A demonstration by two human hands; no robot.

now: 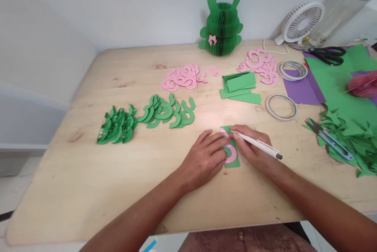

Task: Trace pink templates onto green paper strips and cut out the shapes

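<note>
A white pen (259, 145) is pinched in my right hand (255, 146), its tip at the upper part of a pink curved paper cutout (231, 154). That cutout lies on a green paper strip (234, 164) near the front of the table. My left hand (206, 157) rests flat with fingers outstretched, pressing on the cutout and the strip's left edge; its fingertips cover part of both. Behind the hands lies a stack of green paper strips (241, 83). Left of them are green curved cutouts (167, 110) and a further bunch of folded green pieces (118, 124).
Pink cutouts (182, 77) lie behind, with another pink pile (262, 65) rightward. A green honeycomb paper figure (223, 24) and white fan (303, 22) stand by the wall. Tape rolls (281, 117), blue scissors (335, 144), black-handled scissors (326, 53) and green scraps (350, 130) sit right.
</note>
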